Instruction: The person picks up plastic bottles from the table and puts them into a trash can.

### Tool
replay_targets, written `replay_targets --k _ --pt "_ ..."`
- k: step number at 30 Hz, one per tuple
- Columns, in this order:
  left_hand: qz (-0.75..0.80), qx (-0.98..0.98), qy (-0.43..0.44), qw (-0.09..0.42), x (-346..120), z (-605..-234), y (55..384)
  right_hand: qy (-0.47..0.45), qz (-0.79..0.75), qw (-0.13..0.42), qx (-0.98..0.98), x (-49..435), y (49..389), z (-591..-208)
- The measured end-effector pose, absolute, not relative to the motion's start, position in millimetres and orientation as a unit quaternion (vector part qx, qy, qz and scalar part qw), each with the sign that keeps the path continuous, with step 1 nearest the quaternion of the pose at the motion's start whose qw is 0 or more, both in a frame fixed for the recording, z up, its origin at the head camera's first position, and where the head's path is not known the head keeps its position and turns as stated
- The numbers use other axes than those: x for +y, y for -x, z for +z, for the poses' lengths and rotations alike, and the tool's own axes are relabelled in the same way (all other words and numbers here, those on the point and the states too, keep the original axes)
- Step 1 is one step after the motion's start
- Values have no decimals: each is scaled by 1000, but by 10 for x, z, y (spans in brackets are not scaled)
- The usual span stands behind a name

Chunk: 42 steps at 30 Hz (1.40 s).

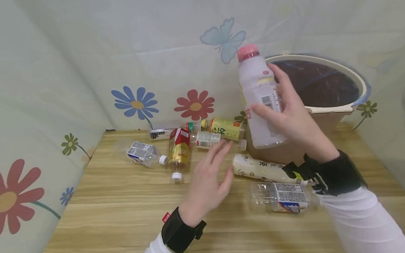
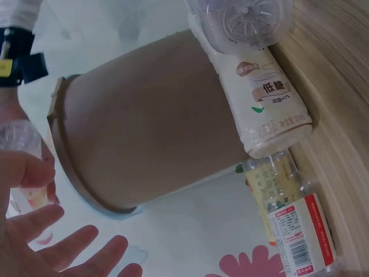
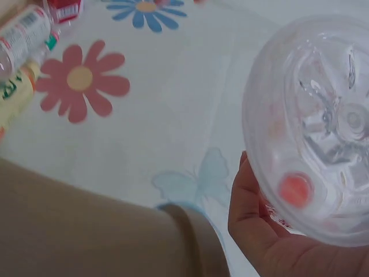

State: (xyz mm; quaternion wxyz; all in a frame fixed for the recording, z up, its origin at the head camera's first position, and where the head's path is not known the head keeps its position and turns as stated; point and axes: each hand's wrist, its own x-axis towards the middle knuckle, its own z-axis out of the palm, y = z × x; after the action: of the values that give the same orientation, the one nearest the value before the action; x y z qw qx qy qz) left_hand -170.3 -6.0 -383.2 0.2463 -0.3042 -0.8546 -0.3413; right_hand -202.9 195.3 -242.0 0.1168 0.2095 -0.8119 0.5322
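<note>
Pink-capped bottle: we see it raised off the surface, its long axis running with the base towards us and the cap towards the wall, slightly left.
Right hand: thumb and fingers bent round the bottle's right side, so this is the nearer of our two.
Bin: in the head view its mouth opens just right of the bottle; we judge this sideways relation the one that counts.
Left hand: lower and further left, fingers loosely spread, holding nothing.
Lying around it: a cream bottle to its right, a red-and-yellow bottle to its left.
Hard to make out: the bottle and right hand cover the rim's left part, the bin's inside is dark, and we cannot tell whether any of the bottle overhangs the mouth; the right wrist view cuts the bottle off.
</note>
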Motion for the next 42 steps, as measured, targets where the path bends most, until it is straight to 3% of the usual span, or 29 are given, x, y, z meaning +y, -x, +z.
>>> replay_targets --k 8,14,19,23,26,34,42 --pt "-335 -855 310 246 -9 -3850 1670 -152 641 150 -737 2234 2213 -2029" --pt "-340 -851 311 253 -12 -3888 1662 -111 671 229 -697 2417 2352 -1909" --pt "-348 -847 315 248 -12 -3917 1645 -64 549 312 -773 2556 2471 -1942" --pt "-350 -845 319 249 -10 -3928 1634 -30 407 347 -845 2695 2579 -2092" --pt "-352 -844 319 249 -8 -3934 1635 -15 357 327 -875 2781 2636 -2212" --pt "-356 -842 321 247 -13 -3953 1645 22 271 187 -944 2847 2657 -2284" --pt "-363 -839 320 248 -7 -3957 1651 43 233 124 -964 2874 2643 -2301"
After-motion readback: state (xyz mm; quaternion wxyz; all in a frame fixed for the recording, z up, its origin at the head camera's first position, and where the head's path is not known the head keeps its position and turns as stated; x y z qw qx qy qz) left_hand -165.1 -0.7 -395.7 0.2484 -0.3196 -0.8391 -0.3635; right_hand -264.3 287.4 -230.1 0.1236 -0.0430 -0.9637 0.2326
